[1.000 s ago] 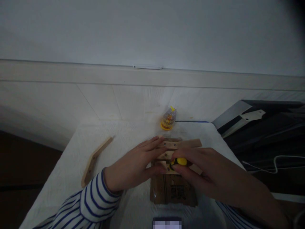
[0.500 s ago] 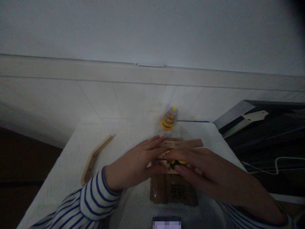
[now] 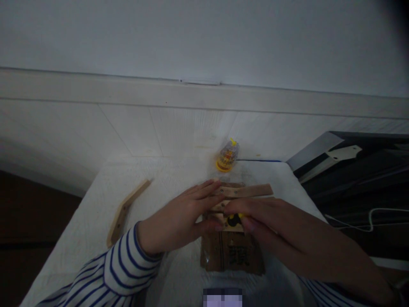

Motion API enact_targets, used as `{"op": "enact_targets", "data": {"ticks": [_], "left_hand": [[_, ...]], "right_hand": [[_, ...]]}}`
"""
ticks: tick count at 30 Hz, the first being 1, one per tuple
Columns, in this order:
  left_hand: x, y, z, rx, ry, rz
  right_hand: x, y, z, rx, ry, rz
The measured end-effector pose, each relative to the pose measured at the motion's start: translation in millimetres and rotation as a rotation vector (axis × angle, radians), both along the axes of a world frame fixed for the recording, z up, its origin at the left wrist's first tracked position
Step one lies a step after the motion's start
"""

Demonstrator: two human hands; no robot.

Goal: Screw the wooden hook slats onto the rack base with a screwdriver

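Note:
My right hand (image 3: 271, 221) pinches a small yellow-and-black screwdriver (image 3: 235, 219) between thumb and fingers, over the nearest of several wooden pieces. Its tip is hidden. With thumb and fingers spread across the left ends, my left hand (image 3: 188, 213) holds the wooden pieces (image 3: 234, 227) down. The farther wooden strip (image 3: 252, 190) shows two dark screws or holes and sticks out to the right. Beneath the pieces lies a flat brown cardboard packet (image 3: 233, 253) with dark print, covered in shiny film or tape.
A bent wooden piece (image 3: 123, 209) with holes lies at the left of the white-covered table (image 3: 172, 175). A clear domed case with a yellow base (image 3: 226, 157) stands at the back near the white wall. Dark panels (image 3: 361, 170) and a white cable (image 3: 370, 219) are at the right.
My right fingers have shifted slightly on the screwdriver, so more of its black part shows. My left hand stays on the wooden pieces. The view has tilted a little.

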State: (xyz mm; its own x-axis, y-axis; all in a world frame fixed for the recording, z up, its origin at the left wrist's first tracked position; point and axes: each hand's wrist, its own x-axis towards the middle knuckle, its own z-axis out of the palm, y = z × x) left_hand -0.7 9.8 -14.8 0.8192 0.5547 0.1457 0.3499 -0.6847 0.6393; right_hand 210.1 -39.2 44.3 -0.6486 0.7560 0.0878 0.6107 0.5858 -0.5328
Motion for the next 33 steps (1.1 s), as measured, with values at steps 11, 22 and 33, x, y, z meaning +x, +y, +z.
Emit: {"op": "enact_targets", "data": {"ticks": [11, 22, 33], "left_hand": [[-0.8, -0.3, 1.5, 0.020, 0.041, -0.007], [-2.2, 0.5, -1.3, -0.004, 0.015, -0.008], [-1.4, 0.8, 0.9, 0.004, 0.026, -0.006]], "right_hand": [[-2.4, -4.0, 4.5, 0.056, -0.032, -0.030], [-0.5, -5.2, 3.8, 0.085, -0.036, -0.038], [-1.4, -6.1, -0.2, 0.114, -0.046, -0.089]]}}
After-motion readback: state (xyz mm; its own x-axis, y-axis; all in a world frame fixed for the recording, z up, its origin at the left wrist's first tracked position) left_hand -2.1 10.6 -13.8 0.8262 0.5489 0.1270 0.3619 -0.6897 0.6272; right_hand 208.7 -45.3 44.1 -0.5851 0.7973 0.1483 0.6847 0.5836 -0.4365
